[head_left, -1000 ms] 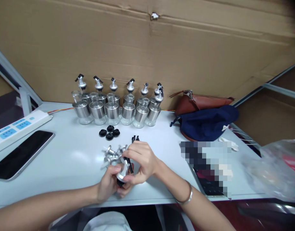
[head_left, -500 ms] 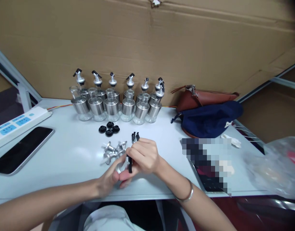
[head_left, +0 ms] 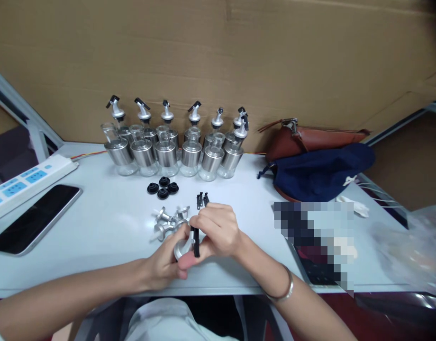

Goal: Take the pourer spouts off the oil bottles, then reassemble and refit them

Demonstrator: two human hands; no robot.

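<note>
From where I stand, the left hand [head_left: 163, 267] is wrapped snugly about a silver pourer [head_left: 181, 249], held near the front edge of the bench [head_left: 107, 222]; I can't see how its underside is gripped. The right hand [head_left: 220, 232] is bent close over the same pourer, fingers curled by the top of its black lever [head_left: 196, 244], thumb near the base. Just beyond the hands, toward the back edge, lie loose silver pourers [head_left: 164, 232] and small black levers [head_left: 199, 201].
</note>
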